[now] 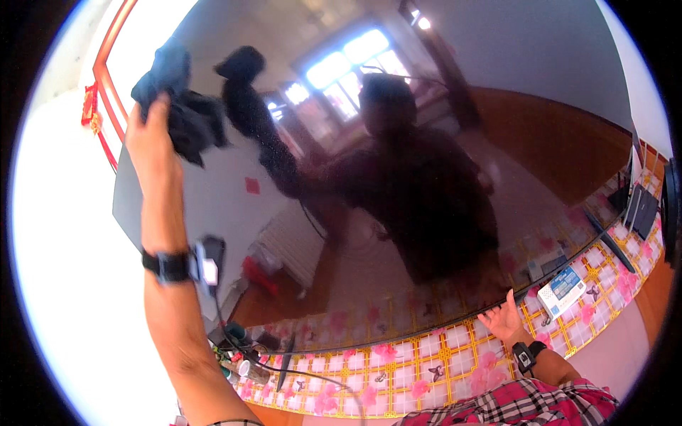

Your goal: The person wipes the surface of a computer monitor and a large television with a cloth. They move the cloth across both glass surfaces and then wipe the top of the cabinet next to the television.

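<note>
A large television with a dark glossy screen fills the view before me. My left hand grips a dark cloth at the screen's upper left, near its edge. The cloth hangs bunched below the fingers and appears to lie against the glass; its dark reflection shows beside it. Down at the lower right, my right hand is at the television's bottom edge, palm up and fingers spread. The thumb seems to touch that edge. The hand holds nothing.
A floral plastic tablecloth covers the surface beneath. A white-and-blue box bearing writing lies right of my right hand. Television feet stand on the cloth. Small containers crowd the left end; a black device stands far right. A cable trails from my left wrist.
</note>
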The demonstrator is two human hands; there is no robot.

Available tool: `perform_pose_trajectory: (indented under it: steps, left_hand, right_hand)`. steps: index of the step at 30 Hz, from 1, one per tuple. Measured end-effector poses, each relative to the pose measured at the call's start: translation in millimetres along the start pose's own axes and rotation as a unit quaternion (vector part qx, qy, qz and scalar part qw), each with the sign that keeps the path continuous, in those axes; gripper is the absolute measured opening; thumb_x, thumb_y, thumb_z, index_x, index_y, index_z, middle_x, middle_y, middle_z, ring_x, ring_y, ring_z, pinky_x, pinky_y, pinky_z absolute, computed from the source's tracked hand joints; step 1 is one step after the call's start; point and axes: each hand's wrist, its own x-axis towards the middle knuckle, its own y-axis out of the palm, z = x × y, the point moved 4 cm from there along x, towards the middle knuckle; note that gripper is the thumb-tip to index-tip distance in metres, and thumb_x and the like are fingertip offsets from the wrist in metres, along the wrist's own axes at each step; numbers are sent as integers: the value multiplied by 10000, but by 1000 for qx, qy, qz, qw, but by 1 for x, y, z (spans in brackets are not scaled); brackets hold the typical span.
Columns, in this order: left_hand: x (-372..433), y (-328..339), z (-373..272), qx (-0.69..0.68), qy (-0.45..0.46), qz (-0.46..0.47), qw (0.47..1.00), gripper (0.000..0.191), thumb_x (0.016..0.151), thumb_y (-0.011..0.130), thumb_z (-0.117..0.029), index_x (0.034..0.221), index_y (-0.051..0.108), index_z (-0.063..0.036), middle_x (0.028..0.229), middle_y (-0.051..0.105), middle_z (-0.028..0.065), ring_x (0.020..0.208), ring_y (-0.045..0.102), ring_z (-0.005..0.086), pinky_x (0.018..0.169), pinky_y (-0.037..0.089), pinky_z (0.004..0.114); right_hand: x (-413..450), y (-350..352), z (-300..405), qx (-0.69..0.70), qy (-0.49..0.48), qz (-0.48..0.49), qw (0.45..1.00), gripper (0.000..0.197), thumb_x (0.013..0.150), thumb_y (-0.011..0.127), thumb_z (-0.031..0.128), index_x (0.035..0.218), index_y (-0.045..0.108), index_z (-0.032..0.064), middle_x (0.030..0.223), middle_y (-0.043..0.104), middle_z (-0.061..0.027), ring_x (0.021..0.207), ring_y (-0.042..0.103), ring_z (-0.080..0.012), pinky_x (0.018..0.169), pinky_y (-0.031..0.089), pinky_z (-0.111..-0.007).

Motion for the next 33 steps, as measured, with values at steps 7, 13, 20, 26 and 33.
perform_pose_trajectory:
  steps: [7,13,20,26,33]
  left_hand:
    - [139,4,35,-56,61,-222,972,324,859,556,-79,1167,556,24,1054,619,120,936,604,210,852,468,330]
    - [140,74,48,124,1,-131,984,484,841,565,-215,1276,490,-15,1173,587,184,1093,557,331,932,434,391]
    - [-35,178,-7,244,399,52,882,447,795,633,-189,1226,568,-88,1266,536,188,1210,492,317,1037,337,388]
    - [-273,207,-22,248,258,267,895,545,678,568,-14,1183,589,-219,1406,391,124,1276,345,436,980,287,615]
    - [-500,233,-26,120,192,398,889,441,778,542,-145,1218,547,-185,1428,404,32,1068,495,226,840,358,382]
  right_hand:
    - [-3,-1,2,1,20,32,999,689,833,510,653,1316,414,172,1334,458,-26,1247,409,-258,1023,327,-500]
    - [-11,3,3,19,22,18,999,603,856,491,633,1241,473,170,1264,504,-24,1198,443,-247,1016,336,-491]
    - [-8,-7,4,24,4,11,1000,600,868,476,629,1265,469,179,1271,498,-29,1191,448,-234,1002,352,-463]
    - [-8,-7,2,17,1,-3,1000,629,848,496,648,1271,446,185,1238,490,-23,1178,446,-225,999,350,-460]
    - [-10,-11,3,86,4,-6,996,691,838,418,710,1257,474,163,1180,535,-49,1142,480,-240,1004,353,-485]
